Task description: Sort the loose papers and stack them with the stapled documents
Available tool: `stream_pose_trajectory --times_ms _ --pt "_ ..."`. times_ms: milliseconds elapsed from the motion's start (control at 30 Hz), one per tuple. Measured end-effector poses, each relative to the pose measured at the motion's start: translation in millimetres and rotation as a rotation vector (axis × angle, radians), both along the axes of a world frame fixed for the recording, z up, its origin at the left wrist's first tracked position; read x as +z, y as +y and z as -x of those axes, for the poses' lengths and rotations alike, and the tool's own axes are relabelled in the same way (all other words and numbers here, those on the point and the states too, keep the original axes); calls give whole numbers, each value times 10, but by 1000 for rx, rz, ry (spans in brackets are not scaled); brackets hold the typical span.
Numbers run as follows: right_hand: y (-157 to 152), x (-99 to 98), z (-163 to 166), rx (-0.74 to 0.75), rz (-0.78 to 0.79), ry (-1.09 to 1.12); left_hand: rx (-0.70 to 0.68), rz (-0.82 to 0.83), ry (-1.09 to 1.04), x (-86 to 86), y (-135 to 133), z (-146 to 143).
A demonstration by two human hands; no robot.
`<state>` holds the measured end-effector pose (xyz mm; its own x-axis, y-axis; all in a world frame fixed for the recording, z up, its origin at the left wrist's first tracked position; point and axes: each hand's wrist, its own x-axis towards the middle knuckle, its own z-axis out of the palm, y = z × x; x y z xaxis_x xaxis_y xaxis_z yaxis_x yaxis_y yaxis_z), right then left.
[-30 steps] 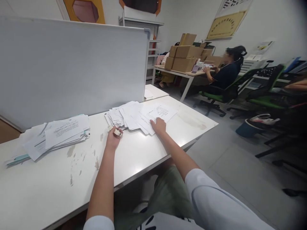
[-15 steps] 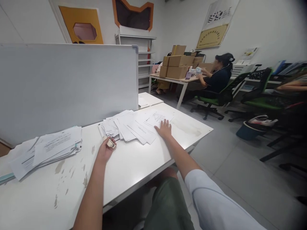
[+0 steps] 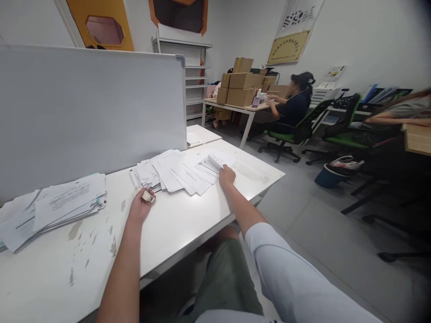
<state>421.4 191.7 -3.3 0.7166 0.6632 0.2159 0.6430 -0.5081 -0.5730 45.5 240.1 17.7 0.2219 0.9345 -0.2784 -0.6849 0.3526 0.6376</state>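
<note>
My left hand [image 3: 140,205] is closed around a small cream stapler [image 3: 147,196], just in front of the near edge of a loose pile of papers [image 3: 148,174]. Printed sheets [image 3: 186,176] fan out from that pile to the right across the white table. At their right end, my right hand [image 3: 228,176] pinches the edge of a paper sheet [image 3: 215,162], which curls up off the sheets beneath. My right fingertips are partly hidden behind the hand.
A second stack of papers [image 3: 67,202] lies on the table [image 3: 168,233] at left. A whiteboard [image 3: 90,107] stands along the back edge. Beyond are cardboard boxes [image 3: 240,87] on another table, a seated person [image 3: 296,105], and a bin [image 3: 330,175] on the floor.
My right hand, flat with fingers spread on the papers before, has closed on a sheet and curled its edge up. My left hand keeps the stapler. The whole view has shifted slightly.
</note>
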Motion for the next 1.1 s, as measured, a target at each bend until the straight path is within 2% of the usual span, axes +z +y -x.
stream_pose_trajectory --times_ms 133,233,300,367,467,567,633,700,800,833,867,900,967,1033,1100 --pt "-326 64 255 55 -156 -15 -37 35 -14 27 31 25" --pt "-778 -74 559 200 -257 -15 -35 28 -18 46 37 22" --pt "-1132 -213 802 357 -323 -20 -24 10 -15 48 24 5" --pt "-1467 -312 1063 539 -282 -101 -9 -10 -4 44 2 -18" --pt "-1826 -308 1393 729 -117 -208 19 -29 27 30 -36 -55" --pt "-1977 -214 1533 823 25 -145 37 -36 43 16 -62 -87" --pt "-2008 -187 1537 876 39 -47 39 -38 41 9 -68 -97" --pt "-2029 -217 1522 779 -81 61 36 -37 34 6 -70 -99" --pt "-2082 -343 1546 288 -369 328 34 -28 22 5 -68 -95" --pt "-2101 -390 1573 146 -433 474 33 -24 17 5 -66 -94" --pt "-2118 -431 1610 66 -463 644 32 -20 13 4 -64 -94" --pt "-2130 -460 1654 52 -461 817 30 -16 9 4 -61 -95" --pt "-2139 -479 1757 142 -397 1077 26 -9 4 5 -57 -100" --pt "-2131 -451 1859 212 -363 1162 23 -6 2 10 -55 -106" --pt "-2124 -408 1932 202 -405 1146 22 -2 3 18 -54 -111"
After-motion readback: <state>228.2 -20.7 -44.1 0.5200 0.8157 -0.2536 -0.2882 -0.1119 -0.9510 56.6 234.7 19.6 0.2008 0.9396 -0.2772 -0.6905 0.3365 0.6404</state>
